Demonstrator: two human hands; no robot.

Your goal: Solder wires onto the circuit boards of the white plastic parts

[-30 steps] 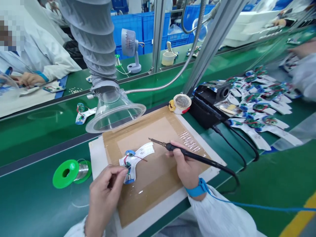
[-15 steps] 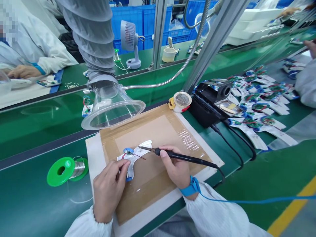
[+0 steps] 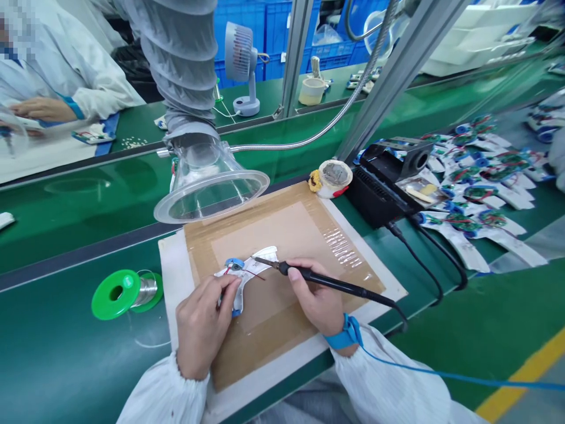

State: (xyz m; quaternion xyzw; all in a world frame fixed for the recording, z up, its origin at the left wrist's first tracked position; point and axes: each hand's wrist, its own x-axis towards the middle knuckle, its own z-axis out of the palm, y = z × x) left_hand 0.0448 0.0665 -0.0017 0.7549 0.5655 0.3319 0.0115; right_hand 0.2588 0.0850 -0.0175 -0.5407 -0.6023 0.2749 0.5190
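A curved white plastic part (image 3: 263, 256) lies on the brown board, carrying a blue round component (image 3: 234, 263) and thin red wires. My left hand (image 3: 205, 324) is closed in a pinch at its near-left edge; the fingertips hide exactly what they grip. In my right hand (image 3: 320, 300) is a black soldering iron (image 3: 339, 285), held like a pen. Its metal tip points left over the white part, near the blue component; whether it touches is too small to tell. A blue wrist strap (image 3: 343, 334) circles my right wrist.
A green solder spool (image 3: 115, 293) stands left of the taped board (image 3: 247, 359). Above hangs a clear extractor hood (image 3: 212, 197). A black soldering station (image 3: 379, 188), a round pot (image 3: 334, 176) and several similar white parts (image 3: 477, 224) lie to the right. A co-worker's hand (image 3: 46, 109) is across the bench.
The camera view has shifted slightly, so the scene sits a little to the right. Both hands keep nearly the same pose, with the iron tip still over the white part.
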